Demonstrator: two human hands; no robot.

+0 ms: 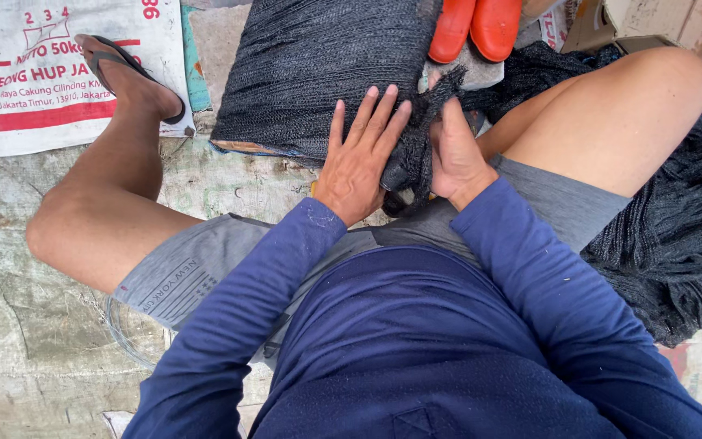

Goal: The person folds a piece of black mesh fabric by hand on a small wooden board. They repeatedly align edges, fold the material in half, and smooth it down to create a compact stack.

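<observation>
Head view, we're seated on the floor (34, 341), knees apart, looking down at both hands on dark mesh netting

Left hand (357, 158): flat, fingers spread and straight, palm pressed on the near edge of a folded bundle of black netting (318, 65). Grip fully open, nothing clasped, just pressing down

Right hand (455, 154): fingers curled, grip closed around a bunched strand of netting (418, 142) that runs up between the two hands; frayed end sticks out above the thumb

The bundle lies on the floor straight ahead, between our knees, touching the left palm. More loose black netting (676, 219) is heaped under and beside our right thigh, trailing to the right edge

Around it: white printed sack (18, 89) flat on the floor top left, our left foot in a dark sandal (123, 69) resting on it. Two orange-red objects (474, 26) sit just past the bundle, can't tell what they are. Cardboard box (652, 24) top right, partly cut off
</observation>
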